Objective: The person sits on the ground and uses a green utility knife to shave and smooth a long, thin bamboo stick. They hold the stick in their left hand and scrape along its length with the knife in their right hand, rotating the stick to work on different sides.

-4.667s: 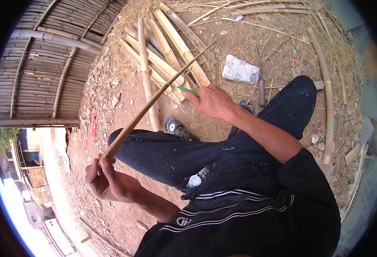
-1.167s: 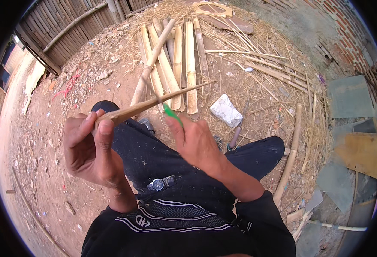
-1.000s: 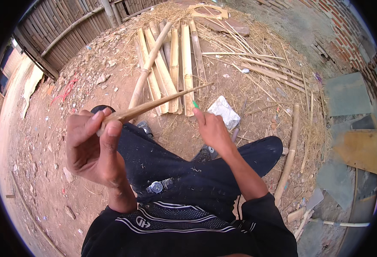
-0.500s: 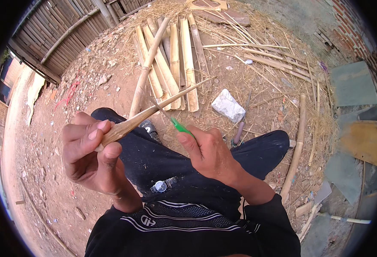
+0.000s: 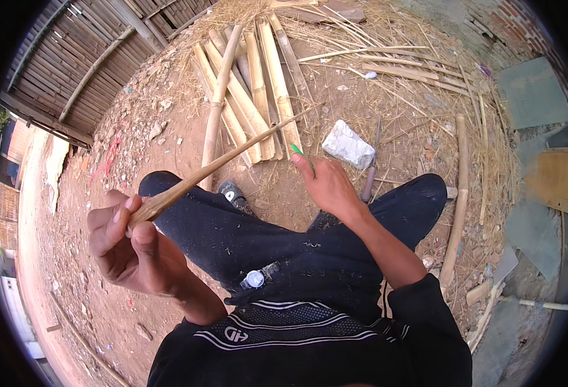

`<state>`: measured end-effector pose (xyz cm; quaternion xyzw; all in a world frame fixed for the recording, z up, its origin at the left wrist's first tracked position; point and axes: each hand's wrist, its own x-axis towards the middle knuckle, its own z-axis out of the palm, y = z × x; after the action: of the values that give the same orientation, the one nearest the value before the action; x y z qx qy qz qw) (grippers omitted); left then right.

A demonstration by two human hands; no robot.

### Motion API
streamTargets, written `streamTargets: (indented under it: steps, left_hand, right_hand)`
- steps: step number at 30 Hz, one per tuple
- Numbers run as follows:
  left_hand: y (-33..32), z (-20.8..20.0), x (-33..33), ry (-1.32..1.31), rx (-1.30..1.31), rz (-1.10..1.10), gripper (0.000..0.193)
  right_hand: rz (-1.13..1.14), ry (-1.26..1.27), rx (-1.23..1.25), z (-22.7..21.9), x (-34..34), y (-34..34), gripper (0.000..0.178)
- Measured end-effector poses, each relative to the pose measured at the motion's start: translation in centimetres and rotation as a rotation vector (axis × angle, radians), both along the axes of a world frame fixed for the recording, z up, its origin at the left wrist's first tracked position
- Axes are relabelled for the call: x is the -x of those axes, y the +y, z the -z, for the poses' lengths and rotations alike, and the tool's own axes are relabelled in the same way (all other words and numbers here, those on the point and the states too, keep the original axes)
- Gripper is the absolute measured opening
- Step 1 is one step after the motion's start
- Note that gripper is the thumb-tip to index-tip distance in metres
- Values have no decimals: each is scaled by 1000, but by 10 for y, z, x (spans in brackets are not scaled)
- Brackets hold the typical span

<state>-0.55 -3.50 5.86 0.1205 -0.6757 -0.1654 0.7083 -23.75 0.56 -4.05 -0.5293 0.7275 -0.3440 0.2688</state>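
Observation:
My left hand (image 5: 135,251) is closed around the thick end of a tapered wooden stick (image 5: 210,168). The stick slants up and away to the right, thinning to a fine tip. In my right hand (image 5: 335,190), fingers wrapped, is a knife with a green handle (image 5: 297,151). Its thin blade reaches up toward the slender part of the stick, close to the tip; whether it touches the wood I cannot tell. A wristwatch (image 5: 255,278) rests on my lap, below and between both hands.
Split bamboo lengths (image 5: 258,97) and a round bamboo pole (image 5: 219,97) lie ahead. Beyond my right hand are a white stone (image 5: 348,143) and a brown-handled tool (image 5: 368,184). Thin bamboo strips (image 5: 413,71) lie at far right, another pole (image 5: 458,200) beside my right knee.
My right hand with the knife has moved away and to the right, along the stick toward its tip. My left hand has shifted slightly left and nearer with the stick.

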Motion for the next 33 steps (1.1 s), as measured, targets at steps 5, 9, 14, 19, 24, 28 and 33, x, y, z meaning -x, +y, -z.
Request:
streamTargets:
  steps: [5, 9, 14, 19, 24, 28, 33]
  left_hand:
    - [1, -5, 7, 22, -35, 108, 21]
    - [-6, -1, -3, 33, -63, 21, 21]
    - [2, 4, -5, 36, -84, 68, 21]
    - [-6, 2, -6, 25, -55, 43, 20]
    - [0, 5, -7, 57, -86, 58, 20]
    - [-5, 3, -6, 111, -134, -7, 19]
    - [-14, 10, -23, 191, -214, -72, 16]
  right_hand:
    - [-150, -86, 315, -26, -32, 25, 60]
    - [-13, -25, -9, 5, 1, -15, 55]
    - [-173, -51, 419, -26, -33, 9, 62]
    - [39, -138, -163, 22, 11, -27, 57]
    - [-173, -52, 301, 0, -19, 0, 58]
    - [-52, -148, 148, 26, -8, -26, 58]
    - [-105, 9, 283, -1, -45, -16, 60]
